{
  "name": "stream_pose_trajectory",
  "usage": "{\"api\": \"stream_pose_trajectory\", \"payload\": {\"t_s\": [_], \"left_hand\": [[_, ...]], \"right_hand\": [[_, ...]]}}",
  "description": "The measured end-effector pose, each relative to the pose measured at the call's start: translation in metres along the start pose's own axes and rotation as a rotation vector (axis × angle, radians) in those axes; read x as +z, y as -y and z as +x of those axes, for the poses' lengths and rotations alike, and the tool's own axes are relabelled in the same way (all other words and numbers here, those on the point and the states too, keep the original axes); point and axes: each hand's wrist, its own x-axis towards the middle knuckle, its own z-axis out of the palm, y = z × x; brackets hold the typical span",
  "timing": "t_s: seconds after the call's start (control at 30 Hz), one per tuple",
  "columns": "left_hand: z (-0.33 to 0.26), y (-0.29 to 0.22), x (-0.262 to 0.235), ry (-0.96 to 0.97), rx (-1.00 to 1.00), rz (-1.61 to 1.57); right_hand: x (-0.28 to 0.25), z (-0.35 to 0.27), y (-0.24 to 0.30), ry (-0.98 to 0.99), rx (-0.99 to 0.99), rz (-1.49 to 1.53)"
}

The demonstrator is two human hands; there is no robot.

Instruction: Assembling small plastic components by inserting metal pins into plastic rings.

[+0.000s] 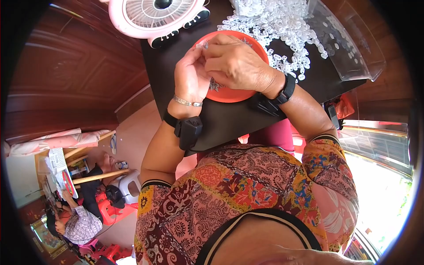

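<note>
Apparently, grey pieces point(214, 85) are being handled over the red plate point(235, 95). Left hand point(190, 75) and right hand point(236, 62) are half-curled (contents cannot be told); steady pinching seems needed next.

Below and right of the right hand point(236, 64), daylight blows the opening point(377, 181) out to white; left of the left hand point(190, 77), wooden panelling point(79, 79) dims — soft, bowed by the fisheye — toward blackness. Beyond the grip, clear pieces point(282, 26) glare pale.
</note>
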Motion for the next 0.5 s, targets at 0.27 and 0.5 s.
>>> {"api": "stream_pose_trajectory", "payload": {"t_s": [0.27,0.5], "left_hand": [[-0.014,-0.003,0.017,0.006,0.110,0.302],[-0.021,-0.001,0.024,0.143,0.092,0.376]], "right_hand": [[-0.001,-0.008,-0.015,-0.223,0.546,1.155],[0.000,-0.007,-0.014,-0.194,0.627,1.291]]}}
